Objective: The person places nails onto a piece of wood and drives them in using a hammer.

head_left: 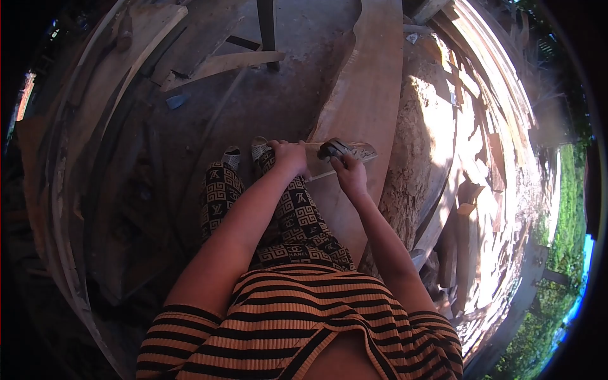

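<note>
Near the middle of the view, a pale flat wooden piece lies across a long wide plank, close to my knees. My left hand is wrapped round the left end of the wooden piece. In my right hand is a dark tool, gripped with the fingers closed and held over the right part of the piece. The fine shape of the tool is too small to tell.
A rough-edged log slab runs along the right of the plank, with stacked wood strips beyond. At the upper left lie a curved wood offcut, a bluish scrap and an upright dark post. Long boards curve along the left.
</note>
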### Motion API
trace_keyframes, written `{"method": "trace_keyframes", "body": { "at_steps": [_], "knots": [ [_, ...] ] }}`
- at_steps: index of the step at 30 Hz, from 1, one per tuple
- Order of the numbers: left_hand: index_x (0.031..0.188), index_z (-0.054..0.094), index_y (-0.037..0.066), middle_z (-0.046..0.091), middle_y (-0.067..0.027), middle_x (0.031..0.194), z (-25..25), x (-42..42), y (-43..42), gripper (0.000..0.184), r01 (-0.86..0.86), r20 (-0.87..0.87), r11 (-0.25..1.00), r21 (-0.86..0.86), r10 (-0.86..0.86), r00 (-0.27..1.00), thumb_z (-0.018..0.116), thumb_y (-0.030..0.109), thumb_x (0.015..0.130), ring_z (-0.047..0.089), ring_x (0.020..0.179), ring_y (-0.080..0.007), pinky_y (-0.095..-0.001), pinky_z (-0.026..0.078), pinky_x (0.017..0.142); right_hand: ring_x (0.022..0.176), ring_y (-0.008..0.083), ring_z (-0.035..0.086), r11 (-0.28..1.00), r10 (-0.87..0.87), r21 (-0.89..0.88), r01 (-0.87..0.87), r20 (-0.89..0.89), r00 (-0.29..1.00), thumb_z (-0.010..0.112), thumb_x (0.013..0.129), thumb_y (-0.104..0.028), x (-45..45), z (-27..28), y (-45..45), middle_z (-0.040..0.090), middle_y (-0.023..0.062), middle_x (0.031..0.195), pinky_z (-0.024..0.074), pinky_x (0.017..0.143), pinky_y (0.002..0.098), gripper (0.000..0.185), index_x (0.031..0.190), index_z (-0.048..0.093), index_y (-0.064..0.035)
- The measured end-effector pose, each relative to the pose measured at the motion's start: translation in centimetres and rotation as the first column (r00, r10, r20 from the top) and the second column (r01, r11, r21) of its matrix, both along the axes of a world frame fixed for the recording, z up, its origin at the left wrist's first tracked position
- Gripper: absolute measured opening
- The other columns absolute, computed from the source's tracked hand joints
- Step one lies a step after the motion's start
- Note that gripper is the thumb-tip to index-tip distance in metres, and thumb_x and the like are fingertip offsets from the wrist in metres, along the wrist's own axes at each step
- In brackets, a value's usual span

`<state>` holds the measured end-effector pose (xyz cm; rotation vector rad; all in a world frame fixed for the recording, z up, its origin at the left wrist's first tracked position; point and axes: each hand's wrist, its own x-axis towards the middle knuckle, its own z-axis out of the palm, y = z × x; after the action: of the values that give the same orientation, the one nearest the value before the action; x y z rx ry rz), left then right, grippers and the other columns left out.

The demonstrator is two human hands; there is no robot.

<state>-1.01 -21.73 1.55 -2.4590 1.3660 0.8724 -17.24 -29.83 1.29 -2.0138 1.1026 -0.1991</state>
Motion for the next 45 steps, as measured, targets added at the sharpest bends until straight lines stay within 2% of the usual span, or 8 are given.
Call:
{"method": "trace_keyframes", "body": {
  "at_steps": [4,6,12,19,28,32,35,45],
  "knots": [
    [0.127,0.051,0.009,0.064,-0.0121,0.117,-0.5,-0.1,-0.1,0.090,0.004,0.002,1.000,-0.028,-0.004,1.000,0.084,0.046,0.052,0.054,0.118,-0.0327,-0.0621,0.029,0.099,0.082,0.0423,0.062,0.991,-0.104,0.107,0.083,0.210,0.972,0.058,0.085,-0.039,-0.2,-0.6,0.3,0.062,0.0247,0.078,0.0468,0.072,0.0495,0.037,0.090,0.063,-0.0027],
    [0.126,0.051,0.009,0.064,-0.0121,0.117,-0.4,-0.1,-0.1,0.089,0.003,0.006,0.999,-0.038,-0.003,1.000,0.084,0.046,0.052,0.054,0.118,-0.0319,-0.0618,0.029,0.099,0.057,0.0190,0.058,0.968,0.065,-0.245,-0.060,0.011,0.998,0.064,0.086,-0.032,-0.5,-2.2,0.1,0.060,0.0157,0.067,0.0448,0.056,0.0353,0.036,0.102,0.066,0.0000],
    [0.126,0.052,0.009,0.064,-0.0115,0.116,-0.6,0.0,0.1,0.087,-0.004,-0.006,0.999,-0.032,0.004,1.000,0.083,0.045,0.053,0.054,0.118,-0.0302,-0.0600,0.030,0.099,0.058,0.0196,0.058,0.995,-0.082,0.074,0.068,0.209,0.975,0.063,0.087,-0.032,-0.1,-2.2,-0.1,0.057,0.0168,0.065,0.0444,0.057,0.0368,0.034,0.099,0.066,0.0005],
    [0.125,0.052,0.010,0.065,-0.0109,0.115,0.0,-0.2,0.0,0.086,-0.017,0.043,0.998,-0.055,0.019,0.999,0.083,0.044,0.052,0.054,0.116,-0.0307,-0.0594,0.030,0.100,0.063,0.0358,0.060,0.976,0.117,-0.176,-0.125,-0.056,0.992,0.060,0.088,-0.033,-0.4,-3.1,-0.6,0.058,0.0207,0.066,0.0440,0.058,0.0424,0.031,0.093,0.065,-0.0028],
    [0.125,0.053,0.010,0.065,-0.0104,0.114,0.0,-0.2,0.0,0.088,-0.010,0.008,0.999,-0.042,0.010,1.000,0.084,0.045,0.050,0.055,0.116,-0.0307,-0.0592,0.031,0.098,0.055,0.0043,0.046,0.955,-0.245,0.261,0.141,0.426,0.871,0.059,0.092,-0.032,0.7,1.7,-1.2,0.051,-0.0011,0.058,0.0378,0.050,0.0229,0.032,0.087,0.066,-0.0003],
    [0.126,0.053,0.010,0.065,-0.0100,0.114,-0.7,-0.1,0.0,0.090,-0.016,0.005,0.999,-0.049,0.016,1.000,0.084,0.044,0.050,0.056,0.114,-0.0296,-0.0583,0.031,0.099,0.051,0.0139,0.054,0.982,-0.170,0.151,0.113,0.454,0.875,0.059,0.091,-0.034,0.2,-1.3,-0.2,0.056,0.0055,0.059,0.0404,0.047,0.0271,0.033,0.089,0.066,-0.0015],
    [0.126,0.053,0.010,0.065,-0.0106,0.114,-0.5,0.1,-0.1,0.089,-0.034,-0.018,0.997,-0.063,0.033,0.999,0.084,0.043,0.049,0.057,0.114,-0.0286,-0.0577,0.032,0.099,0.070,0.0400,0.059,0.995,0.010,-0.101,-0.012,-0.028,1.000,0.061,0.085,-0.040,0.2,-3.8,0.2,0.060,0.0219,0.069,0.0448,0.065,0.0445,0.040,0.093,0.066,-0.0013],
    [0.119,0.060,0.008,0.065,-0.0083,0.114,-0.5,0.0,-0.3,0.084,-0.060,0.015,0.997,-0.039,0.061,0.998,0.085,0.044,0.048,0.059,0.111,-0.0274,-0.0548,0.034,0.099,0.068,0.0325,0.062,0.993,-0.063,-0.083,0.083,0.211,0.975,0.061,0.086,-0.036,2.1,-2.5,-0.1,0.062,0.0200,0.071,0.0458,0.063,0.0409,0.037,0.094,0.066,0.0001]
  ]
}}
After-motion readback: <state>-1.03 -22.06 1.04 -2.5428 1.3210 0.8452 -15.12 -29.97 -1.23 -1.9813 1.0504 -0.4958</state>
